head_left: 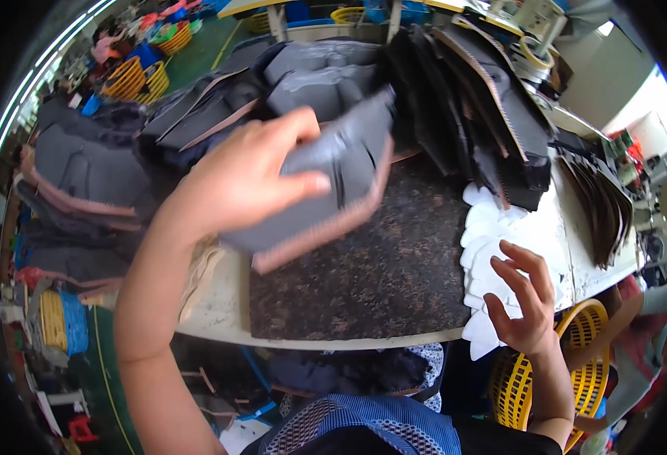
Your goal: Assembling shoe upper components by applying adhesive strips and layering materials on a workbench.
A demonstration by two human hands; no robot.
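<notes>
The left hand (246, 178) was clamped on a grey cut shoe-upper piece (326, 189) with a pinkish edge, thumb on top and fingers beneath, holding it raised above the dark speckled stone slab (379, 280) on the worktable (212, 318). The right hand (523, 299) hovered with its fingers spread and holding nothing, over a fanned row of white pieces (489, 227) at the slab's right edge. Stacks of dark uppers (493, 114) lay behind, and a yellow basket (587, 371) stood below the right hand.
</notes>
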